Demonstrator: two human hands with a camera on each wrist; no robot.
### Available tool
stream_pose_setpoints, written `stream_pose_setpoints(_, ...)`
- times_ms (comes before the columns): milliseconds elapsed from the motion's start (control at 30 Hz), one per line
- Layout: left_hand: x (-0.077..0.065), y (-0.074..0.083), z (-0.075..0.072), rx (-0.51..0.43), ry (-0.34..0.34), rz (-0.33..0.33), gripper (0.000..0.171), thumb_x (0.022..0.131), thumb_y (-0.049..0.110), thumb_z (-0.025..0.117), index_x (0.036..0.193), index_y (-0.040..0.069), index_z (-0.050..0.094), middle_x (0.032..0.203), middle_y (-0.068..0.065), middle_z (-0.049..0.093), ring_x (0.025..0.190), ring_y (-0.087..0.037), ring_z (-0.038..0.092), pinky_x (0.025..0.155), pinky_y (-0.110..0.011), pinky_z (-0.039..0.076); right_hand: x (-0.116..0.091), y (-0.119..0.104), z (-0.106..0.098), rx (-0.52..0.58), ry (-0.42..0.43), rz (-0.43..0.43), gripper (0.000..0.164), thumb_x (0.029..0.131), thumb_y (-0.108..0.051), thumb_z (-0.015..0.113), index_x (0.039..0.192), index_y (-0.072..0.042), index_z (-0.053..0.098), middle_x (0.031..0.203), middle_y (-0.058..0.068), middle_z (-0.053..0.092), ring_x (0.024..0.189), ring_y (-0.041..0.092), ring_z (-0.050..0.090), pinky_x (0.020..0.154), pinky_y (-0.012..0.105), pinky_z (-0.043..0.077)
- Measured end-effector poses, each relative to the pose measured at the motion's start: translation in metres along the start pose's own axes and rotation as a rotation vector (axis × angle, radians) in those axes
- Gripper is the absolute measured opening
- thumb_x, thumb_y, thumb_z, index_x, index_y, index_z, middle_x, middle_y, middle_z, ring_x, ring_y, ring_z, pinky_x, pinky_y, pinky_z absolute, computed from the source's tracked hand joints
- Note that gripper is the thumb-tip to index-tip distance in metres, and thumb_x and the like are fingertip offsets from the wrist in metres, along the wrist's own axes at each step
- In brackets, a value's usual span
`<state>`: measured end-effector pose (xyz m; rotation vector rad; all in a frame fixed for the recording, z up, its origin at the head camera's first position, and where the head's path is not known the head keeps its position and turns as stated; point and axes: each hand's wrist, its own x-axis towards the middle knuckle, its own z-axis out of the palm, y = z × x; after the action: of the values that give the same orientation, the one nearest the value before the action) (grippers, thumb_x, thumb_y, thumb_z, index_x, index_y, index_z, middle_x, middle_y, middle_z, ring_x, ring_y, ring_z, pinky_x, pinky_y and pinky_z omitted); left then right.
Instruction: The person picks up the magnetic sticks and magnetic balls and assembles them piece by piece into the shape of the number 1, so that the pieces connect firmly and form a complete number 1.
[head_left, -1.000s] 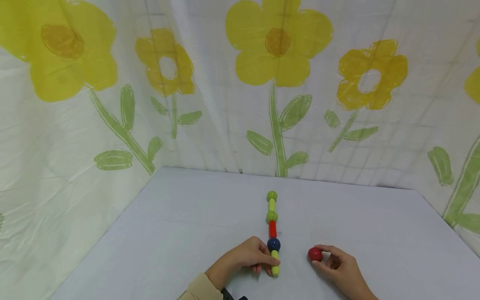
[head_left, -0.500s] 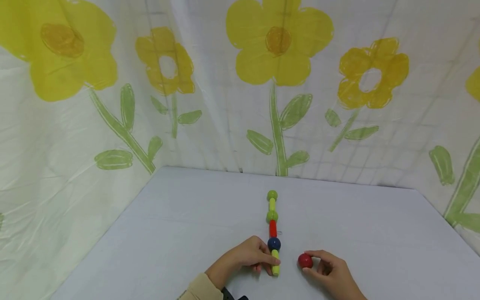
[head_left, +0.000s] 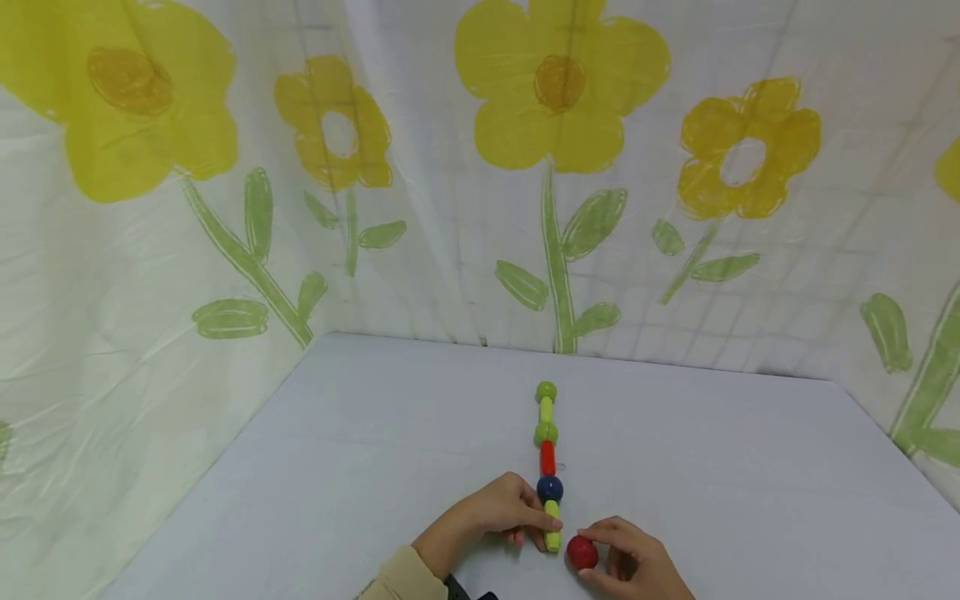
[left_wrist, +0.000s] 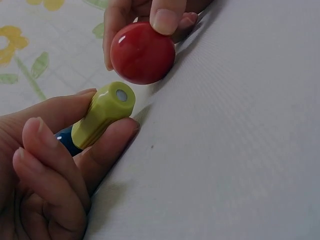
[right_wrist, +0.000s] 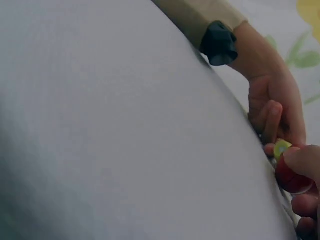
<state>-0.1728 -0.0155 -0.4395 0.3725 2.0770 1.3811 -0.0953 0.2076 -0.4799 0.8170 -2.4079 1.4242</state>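
My left hand (head_left: 504, 508) pinches the near yellow-green rod (head_left: 552, 533) between thumb and fingers. In the left wrist view that rod shows a round metal disc in its end face. The rod is the near end of a straight row: beyond it come a dark blue ball (head_left: 550, 488), a red rod (head_left: 547, 458), a green ball (head_left: 546, 433), another yellow-green rod (head_left: 546, 410) and a far green ball (head_left: 546, 390). My right hand (head_left: 633, 562) holds a red ball (head_left: 582, 552) in its fingertips, just right of the near rod's end, with a small gap between them.
A white cloth covers the table (head_left: 375, 417). Behind it hangs a white curtain (head_left: 420, 275) printed with yellow flowers. A dark band (right_wrist: 219, 44) sits on the left wrist below a beige sleeve (right_wrist: 200, 17).
My right hand has brought the red ball leftward and nearer to the front, up to the near end of the row. The left hand and the row stay in place.
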Motion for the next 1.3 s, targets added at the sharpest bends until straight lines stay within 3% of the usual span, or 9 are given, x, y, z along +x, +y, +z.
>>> stream_pose_setpoints(133,0.0,0.0,0.0,-0.004,0.0,0.007,0.02,0.086,0.019,0.076,0.072,0.004,0.071,0.058,-0.002,0.065,0.039,-0.005,0.041,0.04,-0.015,0.032,0.0,-0.004,0.008,0.037,-0.052,-0.052,0.031,0.081,-0.004,0.078,0.11,0.0,0.067,0.096,0.0,0.063,0.06,-0.001,0.048,0.048,0.019,0.043)
stream_pose_setpoints(333,0.0,0.0,0.0,-0.015,-0.007,0.01,0.019,0.086,0.018,0.076,0.073,0.003,0.072,0.058,-0.001,0.064,0.039,-0.004,0.041,0.04,-0.014,0.031,0.002,-0.012,0.017,0.131,-0.119,-0.051,0.03,0.086,-0.007,0.074,0.114,-0.006,0.065,0.097,-0.002,0.065,0.06,-0.002,0.048,0.048,0.019,0.043)
stream_pose_setpoints(533,0.0,0.0,-0.001,-0.031,-0.018,0.007,0.019,0.086,0.017,0.075,0.075,0.003,0.073,0.058,-0.001,0.064,0.038,-0.004,0.041,0.04,-0.014,0.031,0.006,-0.011,0.023,0.186,-0.177,-0.167,0.034,0.084,0.002,0.072,0.117,-0.001,0.063,0.105,0.007,0.065,0.064,0.0,0.052,0.05,0.019,0.046)
stream_pose_setpoints(800,0.001,0.0,0.0,-0.008,0.008,0.004,0.02,0.085,0.018,0.076,0.072,0.003,0.072,0.055,0.002,0.058,0.039,-0.004,0.041,0.04,-0.015,0.031,0.009,-0.007,0.027,0.008,-0.013,-0.199,0.032,0.075,-0.002,0.082,0.104,0.001,0.069,0.092,0.002,0.058,0.061,0.0,0.049,0.049,0.015,0.043)
stream_pose_setpoints(967,0.001,0.0,-0.001,-0.016,0.007,0.006,0.02,0.085,0.017,0.076,0.073,0.002,0.071,0.056,0.001,0.058,0.039,-0.004,0.041,0.04,-0.015,0.032,0.008,-0.006,0.026,0.016,-0.043,-0.16,0.031,0.076,-0.002,0.081,0.105,0.004,0.069,0.091,0.003,0.056,0.062,0.002,0.048,0.05,0.017,0.043)
stream_pose_setpoints(1300,0.003,-0.002,-0.003,-0.03,-0.008,0.008,0.02,0.086,0.018,0.075,0.074,0.002,0.072,0.057,0.002,0.058,0.041,-0.005,0.043,0.041,-0.015,0.034,0.008,-0.002,0.027,0.033,-0.067,-0.172,0.035,0.078,0.0,0.079,0.112,0.003,0.069,0.095,0.005,0.056,0.063,0.003,0.05,0.051,0.017,0.044)
